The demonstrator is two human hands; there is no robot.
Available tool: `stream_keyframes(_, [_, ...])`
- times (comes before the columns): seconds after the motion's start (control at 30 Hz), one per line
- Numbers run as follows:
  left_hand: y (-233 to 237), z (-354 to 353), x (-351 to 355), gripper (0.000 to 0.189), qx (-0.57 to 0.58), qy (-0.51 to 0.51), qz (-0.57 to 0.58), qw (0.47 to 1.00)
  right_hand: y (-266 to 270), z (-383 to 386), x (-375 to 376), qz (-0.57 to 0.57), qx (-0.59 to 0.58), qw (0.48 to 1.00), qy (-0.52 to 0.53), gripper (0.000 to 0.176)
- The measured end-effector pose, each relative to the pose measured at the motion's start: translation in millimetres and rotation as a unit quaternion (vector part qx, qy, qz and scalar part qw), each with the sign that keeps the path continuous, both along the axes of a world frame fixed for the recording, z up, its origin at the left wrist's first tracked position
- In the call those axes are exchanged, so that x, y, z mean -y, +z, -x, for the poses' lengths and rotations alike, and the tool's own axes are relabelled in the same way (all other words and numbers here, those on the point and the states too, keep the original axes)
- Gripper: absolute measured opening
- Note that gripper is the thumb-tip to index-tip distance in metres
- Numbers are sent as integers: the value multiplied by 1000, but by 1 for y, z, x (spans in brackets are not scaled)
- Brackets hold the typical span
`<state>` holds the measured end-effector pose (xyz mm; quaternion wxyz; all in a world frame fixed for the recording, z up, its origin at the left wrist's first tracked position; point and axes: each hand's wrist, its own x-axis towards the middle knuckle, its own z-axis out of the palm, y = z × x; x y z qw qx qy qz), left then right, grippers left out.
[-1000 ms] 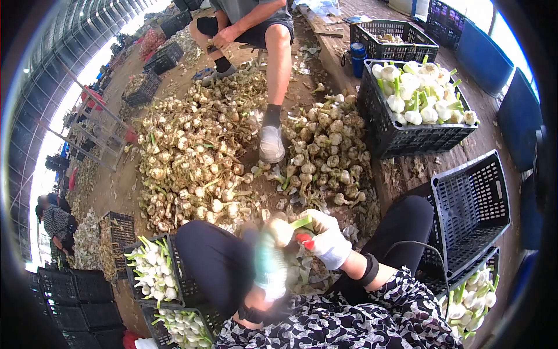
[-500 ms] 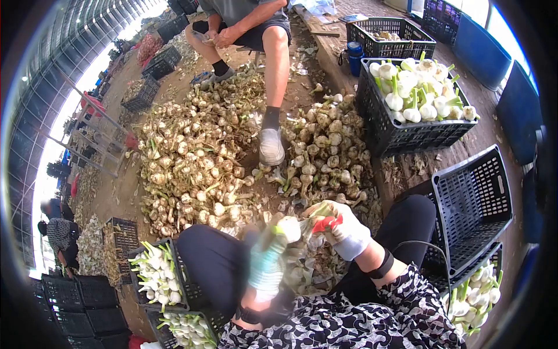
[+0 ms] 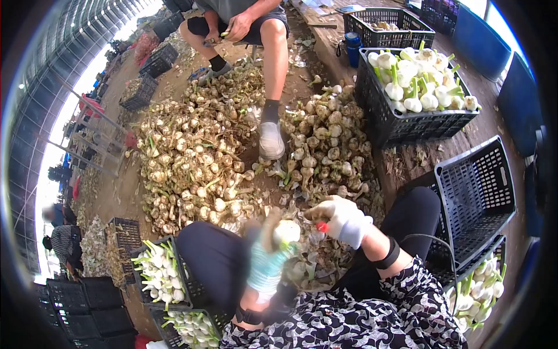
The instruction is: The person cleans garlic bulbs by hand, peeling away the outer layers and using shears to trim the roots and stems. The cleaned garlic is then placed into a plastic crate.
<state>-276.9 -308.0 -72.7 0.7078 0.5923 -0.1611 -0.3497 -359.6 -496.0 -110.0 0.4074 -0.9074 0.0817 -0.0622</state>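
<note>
My left hand (image 3: pixel 267 250), in a glove with a teal cuff, is closed around a white garlic bulb (image 3: pixel 287 232). Motion blurs its fingers. To the right, my right hand (image 3: pixel 344 221) wears a pale work glove and grips a small red-handled tool (image 3: pixel 322 227); its working end cannot be made out. The two hands are apart, above loose peelings (image 3: pixel 311 267) between my knees. Beyond them lies a large heap of unpeeled garlic (image 3: pixel 192 160), with a second heap of garlic (image 3: pixel 331 136) to its right.
Another person's foot (image 3: pixel 271 141) stands between the heaps. A black crate of cleaned garlic (image 3: pixel 418 125) sits at right, above a tilted black crate (image 3: pixel 474 200). Crates of trimmed garlic flank me at left (image 3: pixel 161 273) and right (image 3: pixel 479 296).
The right hand has drawn slightly away from the bulb, and the leaves stretched between the hands are gone. The left hand still holds the bulb. The other person's hands have shifted.
</note>
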Motion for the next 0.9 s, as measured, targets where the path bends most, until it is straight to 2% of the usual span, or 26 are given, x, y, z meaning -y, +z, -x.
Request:
stream_keyframes(0.03, [-4, -1, -2, 76, 27, 16, -1, 1000, -3, -1, 7, -46, -48, 998, 17, 42])
stream_keyframes(0.07, [-4, -1, -1, 76, 45, 25, -12, 999, -4, -5, 11, -156, 0, 985, 67, 58])
stream_keyframes(0.1, [-6, -2, -1, 76, 45, 24, -10, 999, -3, -7, 7, -155, 0, 986, 66, 58])
stream_keyframes(0.17, [-8, -3, 0, 74, 119, -10, -46, 992, 15, -13, -11, -302, -14, 953, -25, 62])
stream_keyframes(0.2, [-5, 0, 1, 70, 69, -24, -44, 996, 6, -11, -9, -245, 60, 967, 45, 62])
stream_keyframes(0.23, [1, 1, -1, 70, 69, -26, -46, 996, 7, -9, -13, -223, 76, 971, 48, 49])
stream_keyframes(0.3, [9, 0, -4, 64, -111, -56, -33, 992, 30, -5, -6, -460, -69, 885, 23, 37])
stream_keyframes(0.33, [7, 0, -4, 58, -93, -49, -14, 994, 25, -4, -5, -547, -47, 836, -12, 31])
stream_keyframes(0.37, [8, 1, -2, 58, -92, -50, -14, 994, 25, 0, -1, -495, -24, 868, -35, 33])
stream_keyframes(0.43, [13, 3, 4, 58, -10, -9, -57, 998, 29, 1, -4, -502, 8, 864, -25, 32])
stream_keyframes(0.5, [3, 3, 4, 56, 36, -2, -60, 998, 36, 1, -14, -311, 30, 950, -16, 28])
stream_keyframes(0.53, [0, 3, 4, 55, 82, 3, -65, 995, 27, -1, -20, -225, 69, 972, -19, 24])
stream_keyframes(0.57, [1, 3, 2, 55, 82, 2, -66, 994, 22, -1, -23, -195, 103, 975, -11, 22])
stream_keyframes(0.63, [7, 1, -2, 54, 47, -40, -119, 991, 19, 0, -21, -241, 99, 964, -48, 20])
stream_keyframes(0.7, [11, 4, -3, 56, 13, -46, -99, 994, 6, -5, -15, -197, 66, 969, -134, 19])
stream_keyframes(0.73, [12, 5, -3, 57, -21, -48, -76, 996, 15, -3, -9, -279, 21, 955, -99, 20])
stream_keyframes(0.77, [12, 5, -1, 57, -18, -47, -74, 996, 14, -2, -8, -277, 23, 955, -98, 20])
stream_keyframes(0.8, [11, 4, 2, 60, -9, -39, -54, 998, 13, -2, -8, -354, 41, 934, -39, 22])
stream_keyframes(0.83, [11, 3, 2, 63, 0, -30, -35, 999, 12, -2, -11, -428, 57, 902, 22, 24])
stream_keyframes(0.87, [10, 3, 2, 67, 25, -33, -63, 997, 14, 0, -15, -568, -47, 821, 9, 34])
stream_keyframes(0.9, [10, 4, 3, 67, 24, -33, -64, 997, 16, -4, -18, -582, -55, 810, 42, 44])
